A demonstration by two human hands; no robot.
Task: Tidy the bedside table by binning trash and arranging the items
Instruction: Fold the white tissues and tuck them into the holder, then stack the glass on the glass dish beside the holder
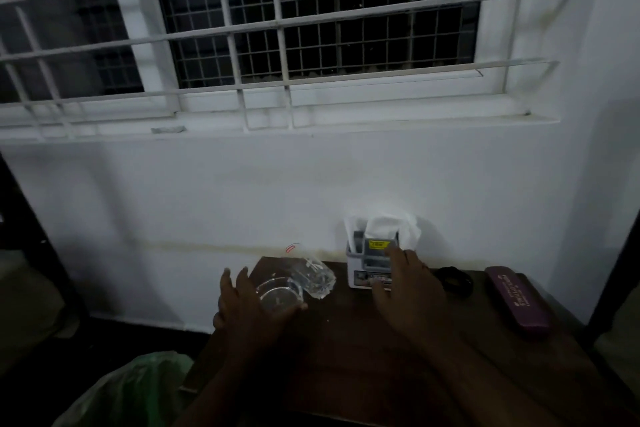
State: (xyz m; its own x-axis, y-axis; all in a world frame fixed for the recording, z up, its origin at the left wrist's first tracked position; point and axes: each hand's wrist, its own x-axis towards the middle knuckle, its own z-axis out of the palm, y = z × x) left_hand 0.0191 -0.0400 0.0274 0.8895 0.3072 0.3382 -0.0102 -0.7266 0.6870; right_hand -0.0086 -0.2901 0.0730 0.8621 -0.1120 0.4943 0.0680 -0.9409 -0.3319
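A dark wooden bedside table (pixel 346 350) stands against the white wall. My left hand (pixel 249 308) cups a clear glass dish (pixel 278 295) at the table's far left corner, thumb along its near rim and fingers up on its left side. A crumpled clear plastic wrapper (pixel 317 276) lies just behind the dish. My right hand (pixel 408 291) rests with straight fingers against the front and right side of a grey tissue holder (pixel 363 262), which has white tissue sticking out of the top.
A purple oblong case (pixel 517 300) lies at the table's right edge. A small black object (pixel 453 279) sits behind my right hand. A green plastic bag (pixel 138 385) stands on the floor at the table's left. A barred window is above.
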